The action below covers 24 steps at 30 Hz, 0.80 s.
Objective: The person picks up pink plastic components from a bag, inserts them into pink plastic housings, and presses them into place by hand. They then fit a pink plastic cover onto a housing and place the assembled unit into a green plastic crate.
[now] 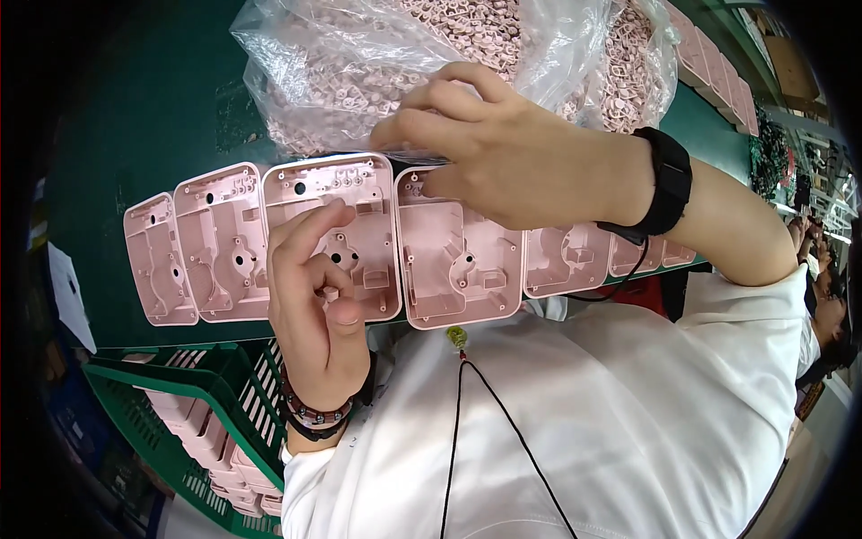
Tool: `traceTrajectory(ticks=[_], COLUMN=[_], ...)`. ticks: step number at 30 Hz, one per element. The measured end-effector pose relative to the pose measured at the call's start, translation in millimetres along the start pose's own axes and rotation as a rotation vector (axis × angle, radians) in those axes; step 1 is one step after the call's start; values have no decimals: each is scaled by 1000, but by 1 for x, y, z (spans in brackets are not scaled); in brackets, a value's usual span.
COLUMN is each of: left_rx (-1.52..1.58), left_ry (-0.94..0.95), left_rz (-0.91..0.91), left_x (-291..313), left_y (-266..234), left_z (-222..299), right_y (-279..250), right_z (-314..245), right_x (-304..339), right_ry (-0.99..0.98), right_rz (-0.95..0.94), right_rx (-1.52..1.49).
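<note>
Pink plastic housings (460, 310) lie side by side in a row, their open insides facing up with posts, ribs and round holes. Over the third one from the left hovers my left hand (314, 269), index finger raised and the other fingers curled. What looks like a small pink plastic part (330, 294) sits between its thumb and bent fingers. My right hand (530, 157) reaches across the upper edge of the fourth housing, beside the clear plastic bag (350, 54). Its fingers are bent and spread, the thumb apart from them, with nothing visible in them.
Many small pink parts (476, 31) fill the bag on the green table (193, 99). A green crate (171, 382) with stacked pink pieces stands below the table's edge at left. More pink housings (709, 63) are stacked at far right. A black cord (620, 283) hangs near the row.
</note>
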<state>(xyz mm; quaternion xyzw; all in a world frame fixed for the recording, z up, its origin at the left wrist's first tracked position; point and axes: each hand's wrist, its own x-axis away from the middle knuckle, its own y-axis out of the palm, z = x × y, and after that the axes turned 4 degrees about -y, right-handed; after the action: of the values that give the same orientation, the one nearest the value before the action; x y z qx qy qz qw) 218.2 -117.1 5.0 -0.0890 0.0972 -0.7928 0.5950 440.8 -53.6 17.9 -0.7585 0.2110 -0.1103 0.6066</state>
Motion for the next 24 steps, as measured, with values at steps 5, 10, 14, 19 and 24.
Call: traceTrajectory(ticks=[5, 10, 14, 19, 24], left_rx=[20, 274, 560, 729, 1029], left_ry=[-35, -137, -282, -399, -451], left_rz=[56, 76, -34, 44, 103], left_x=[0, -4, -13, -12, -12], left_y=[1, 3, -4, 12, 7], left_z=[5, 10, 9, 19, 11], right_y=[-4, 2, -15, -18, -1], right_z=[1, -1, -19, -59, -63], right_x=[1, 0, -13, -39, -55], right_ry=[53, -8, 34, 102, 125], right_rz=[10, 24, 182, 312, 341], right_rx=[14, 115, -36, -174, -11])
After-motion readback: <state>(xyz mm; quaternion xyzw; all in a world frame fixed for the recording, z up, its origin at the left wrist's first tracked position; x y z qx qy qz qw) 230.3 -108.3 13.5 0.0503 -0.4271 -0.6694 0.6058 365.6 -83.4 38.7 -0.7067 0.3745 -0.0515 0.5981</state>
